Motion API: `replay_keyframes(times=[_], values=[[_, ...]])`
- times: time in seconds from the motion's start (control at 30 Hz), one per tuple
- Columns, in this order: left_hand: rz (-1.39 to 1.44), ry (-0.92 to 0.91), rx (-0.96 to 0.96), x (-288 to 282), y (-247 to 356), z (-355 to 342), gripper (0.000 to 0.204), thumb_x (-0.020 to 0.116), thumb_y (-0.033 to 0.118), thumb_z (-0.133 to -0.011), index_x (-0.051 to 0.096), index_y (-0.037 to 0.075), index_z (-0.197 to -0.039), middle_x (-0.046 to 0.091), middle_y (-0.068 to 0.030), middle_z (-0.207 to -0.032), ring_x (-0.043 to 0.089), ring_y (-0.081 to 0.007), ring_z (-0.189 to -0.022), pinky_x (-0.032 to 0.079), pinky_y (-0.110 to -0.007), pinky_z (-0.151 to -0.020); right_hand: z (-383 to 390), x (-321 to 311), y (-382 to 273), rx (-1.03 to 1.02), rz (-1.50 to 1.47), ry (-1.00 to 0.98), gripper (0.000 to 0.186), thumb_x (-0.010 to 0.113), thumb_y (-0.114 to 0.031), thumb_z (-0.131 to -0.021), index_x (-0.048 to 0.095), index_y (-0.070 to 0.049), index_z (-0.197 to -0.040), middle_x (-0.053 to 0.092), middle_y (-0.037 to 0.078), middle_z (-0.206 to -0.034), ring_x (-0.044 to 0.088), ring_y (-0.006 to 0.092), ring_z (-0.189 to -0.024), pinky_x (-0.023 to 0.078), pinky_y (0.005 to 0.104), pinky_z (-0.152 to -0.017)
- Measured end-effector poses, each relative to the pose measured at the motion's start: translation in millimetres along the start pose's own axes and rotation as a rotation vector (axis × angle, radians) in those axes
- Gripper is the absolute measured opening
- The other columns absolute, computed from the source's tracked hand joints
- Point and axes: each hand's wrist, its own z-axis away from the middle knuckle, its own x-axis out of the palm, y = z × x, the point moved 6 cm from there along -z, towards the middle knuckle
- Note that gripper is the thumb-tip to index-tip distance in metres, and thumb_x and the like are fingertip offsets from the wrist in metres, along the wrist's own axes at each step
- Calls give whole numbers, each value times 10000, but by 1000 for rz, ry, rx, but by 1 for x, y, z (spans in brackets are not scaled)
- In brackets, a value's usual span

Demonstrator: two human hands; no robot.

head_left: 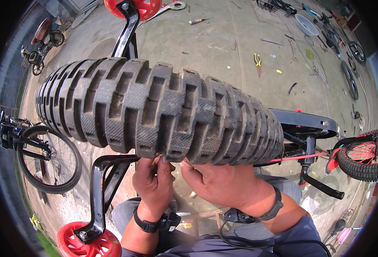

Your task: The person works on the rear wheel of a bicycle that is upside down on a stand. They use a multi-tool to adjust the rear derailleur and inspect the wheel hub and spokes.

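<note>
A small bike's chunky black knobbly tyre (167, 111) fills the middle of the view, standing before me. Beneath its near side, my left hand (154, 182) is closed, thumb and forefinger pinched together by the tread's edge. What they pinch is too small or hidden to name. My right hand (223, 182) is close by on the right, curled closed under the same edge. Its thumb shows, but the tyre hides most of its fingers and whatever they grip. Black brackets carry red training wheels (88, 240) on either side. A black crank arm (321, 184) sticks out at the right.
Yellow-handled pliers (257, 64) and a screwdriver (197, 21) lie on the concrete floor beyond the tyre. A bicycle wheel (47, 158) stands at the left. At the right is another knobbly wheel (364, 160) with red spokes. A pale basin (306, 25) sits far right.
</note>
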Motion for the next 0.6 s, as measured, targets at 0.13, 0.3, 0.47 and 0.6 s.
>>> replay_keyframes(times=[0.13,0.3,0.47,0.6], values=[[30,30,-38,1,3,-2,164,664,53,-1006,628,-28,-1144,714,-59,-796,659,-97,-617,485,-244,-531,1,6,3,-9,13,0,384,644,-255,-945,669,-48,-1268,640,178,-1293,599,396,-1213,476,505,-1033],[-9,45,-214,-6,-12,6,24,721,18,-907,717,-4,-918,745,-119,-870,705,-172,-657,527,-301,-598,1,10,6,-4,-58,-45,358,630,-202,-943,656,-31,-1256,628,206,-1286,592,401,-1209,461,531,-1050],[-149,-75,65,-11,-15,7,238,692,-5,-975,675,-23,-1212,741,-89,-1037,678,-116,-755,532,-246,-625,4,9,8,-36,-164,-15,261,636,-155,-924,675,-69,-1167,651,145,-1157,611,362,-1105,487,493,-953],[-251,-33,195,-9,1,3,323,728,-37,-918,681,-25,-1237,734,-92,-1158,704,-184,-990,558,-322,-882,9,15,9,-35,-199,-34,209,640,-166,-923,690,-91,-1112,669,102,-1094,624,307,-1050,499,447,-903]])
